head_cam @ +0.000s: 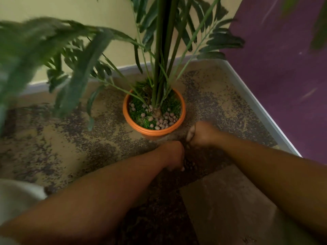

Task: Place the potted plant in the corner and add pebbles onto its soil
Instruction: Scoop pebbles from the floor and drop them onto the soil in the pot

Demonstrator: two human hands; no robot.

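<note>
A: Corner first. We log a speckled floor (53,147), then a pale yellow wall (53,7) meeting a purple wall (283,76), with light skirting (256,103) along both.

B: Agreed. The potted plant (164,50) stands right in that corner. Its tall stems run out of the top edge, and the fronds at left are blurred.

A: Its orange pot (127,119) sits upright on the floor, apart from both walls. Inside is a green turf-like cover (138,115). Pebbles (165,121) lie clustered on the near right side, with a few scattered at left.

B: Now the hands. We note the right hand (201,133) low and just beside the pot's near right edge, not touching the rim as far as we can tell. Its fingers are curled into a fist, and what they enclose is hidden.

A: The left hand (174,154) lies nearer us, just beside the right one. Its fingers are bent downward into a dark heap (191,163) on the floor. Whether it grips anything, we cannot tell.

B: The heap looks like small round lumps, too dim and blurred to name. Both forearms are cut off at the bottom edge.
</note>
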